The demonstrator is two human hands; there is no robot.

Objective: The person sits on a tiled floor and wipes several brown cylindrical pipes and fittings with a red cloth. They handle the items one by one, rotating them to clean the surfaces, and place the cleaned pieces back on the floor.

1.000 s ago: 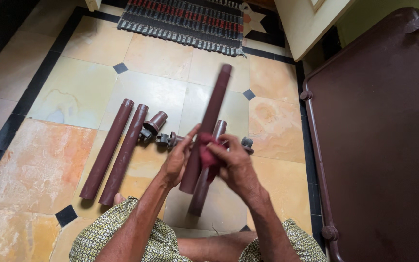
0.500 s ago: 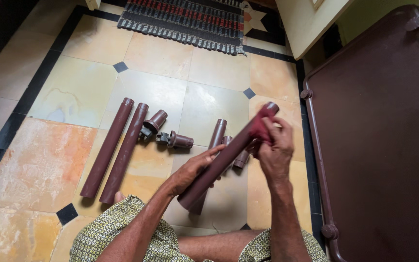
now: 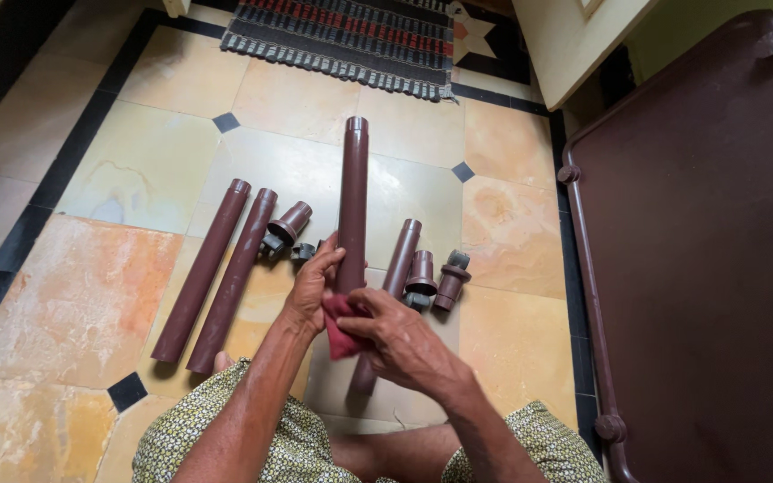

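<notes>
While the left hand grips the stiff, light-looking brown tube near its lower end, the right hand pinches a soft maroon cloth against it.

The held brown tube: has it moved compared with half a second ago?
Yes. The held brown tube has swung from leaning right, toward the brown tabletop, to pointing up at the striped rug. The right hand with the red cloth slid to its near end.

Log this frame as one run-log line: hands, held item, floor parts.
left hand: grip on brown tube | right hand: pressing red cloth to tube | floor: two long tubes, short caps | table top at right
</notes>
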